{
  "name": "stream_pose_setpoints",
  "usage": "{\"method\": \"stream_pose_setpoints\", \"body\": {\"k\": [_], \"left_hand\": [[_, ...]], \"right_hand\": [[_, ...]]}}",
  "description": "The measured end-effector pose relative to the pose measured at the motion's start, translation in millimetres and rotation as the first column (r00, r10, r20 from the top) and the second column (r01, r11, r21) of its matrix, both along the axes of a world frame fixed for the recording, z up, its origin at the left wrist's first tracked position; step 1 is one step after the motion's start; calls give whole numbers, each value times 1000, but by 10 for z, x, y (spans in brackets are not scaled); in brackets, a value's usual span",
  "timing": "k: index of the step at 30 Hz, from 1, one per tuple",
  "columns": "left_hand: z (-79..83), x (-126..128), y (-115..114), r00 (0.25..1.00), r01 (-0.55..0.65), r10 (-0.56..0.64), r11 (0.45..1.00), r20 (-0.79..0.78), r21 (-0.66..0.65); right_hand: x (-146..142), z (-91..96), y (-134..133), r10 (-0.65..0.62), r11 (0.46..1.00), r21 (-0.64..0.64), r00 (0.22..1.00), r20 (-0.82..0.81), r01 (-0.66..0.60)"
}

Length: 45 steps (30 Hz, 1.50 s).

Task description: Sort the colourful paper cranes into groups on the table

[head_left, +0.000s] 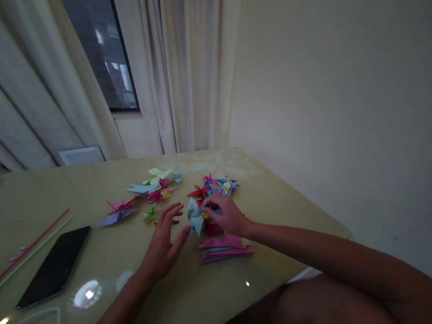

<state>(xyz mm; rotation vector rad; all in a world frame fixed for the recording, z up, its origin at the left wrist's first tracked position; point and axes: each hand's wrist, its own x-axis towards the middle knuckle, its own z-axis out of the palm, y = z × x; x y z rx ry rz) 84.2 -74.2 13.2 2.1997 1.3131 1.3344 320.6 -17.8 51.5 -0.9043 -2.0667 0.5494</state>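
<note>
Between my hands is a pale blue folded-paper flower [195,216], its pointed petals spread. My right hand [225,213] pinches it at its right side, fingertips together. Just left of it, my left hand [167,239] is open, thumb and fingers apart, with nothing in it. Red, purple and blue origami pieces [221,185] lie beyond my right hand, which hides some of them. Below that hand rests a stack of pink and bluish folded papers [225,248]. A small green paper flower [149,214] lies left of my left fingertips.
More origami flowers [157,186] and a purple paper piece [116,214] lie at the back left. A black phone [55,267], thin pink and green sticks [33,246] and a white cable [59,321] are on the left. The glossy table [277,187] meets a wall at right.
</note>
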Motion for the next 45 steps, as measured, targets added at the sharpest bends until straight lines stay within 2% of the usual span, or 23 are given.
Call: {"method": "stream_pose_setpoints", "body": {"k": [1, 3, 5, 6, 8, 11, 13, 19, 24, 26, 27, 29, 31, 34, 37, 39, 42, 43, 45], "left_hand": [[10, -47, 27, 998, -59, 59, 998, -15, -1], [-9, -164, 94, 958, -258, 256, 966, -132, 4], [-78, -293, 166, 847, -448, 429, 894, -315, 12], [-123, -353, 200, 794, -499, 464, 866, -393, 15], [-211, -449, 262, 763, -488, 426, 873, -486, 0], [-286, -512, 336, 819, -369, 292, 927, -495, -63], [-288, -510, 366, 855, -343, 257, 932, -450, -119], [-227, -485, 390, 928, -291, 201, 916, -313, -275], [-152, -412, 362, 974, -226, 211, 903, -79, -365], [-104, -324, 326, 984, -138, 171, 914, 54, -381], [-81, -270, 301, 983, -87, 141, 922, 116, -378], [-48, -151, 241, 975, 6, 74, 935, 210, -356], [-43, -37, 175, 965, 74, 18, 938, 260, -338], [-77, 95, 91, 950, 148, -35, 926, 311, -348], [-90, 145, 55, 930, 218, -84, 910, 359, -351], [-59, 109, 69, 945, 178, -65, 925, 321, -335], [-3, -71, 142, 985, -101, 128, 971, 112, -216], [0, -158, 174, 975, -217, 222, 965, 14, -146], [-35, -343, 242, 897, -412, 399, 911, -189, -28]], "right_hand": [[102, 26, 111, -75, 997, 21, 997, -14, 75], [379, 76, 361, -262, 962, 62, 964, -51, 265], [727, 116, 598, -424, 902, 86, 906, -14, 423], [909, 130, 694, -493, 868, 96, 869, 42, 488], [1247, 139, 824, -598, 800, 109, 775, 202, 589], [1587, 93, 877, -597, 793, 77, 746, 296, 604], [1680, 21, 859, -571, 805, 46, 750, 333, 592], [1610, -251, 796, -513, 818, -45, 763, 394, 573], [1373, -274, 707, -663, 733, 54, 695, 279, 678], [1171, -222, 599, -656, 753, 100, 729, 195, 650], [1044, -192, 523, -596, 803, 124, 786, 164, 583], [757, -136, 339, -379, 924, 138, 907, 187, 357], [461, -100, 143, -137, 987, 114, 958, 254, 111], [104, -80, -76, 52, 993, 89, 959, 278, -80], [-47, -61, -118, 118, 986, 79, 954, 276, -145], [-3, -31, -46, 91, 990, 81, 964, 248, -114], [270, 31, 147, -65, 994, 95, 976, 206, 46], [398, 48, 215, -136, 988, 94, 970, 199, 120], [670, 62, 328, -249, 968, 72, 945, 211, 239]]}}
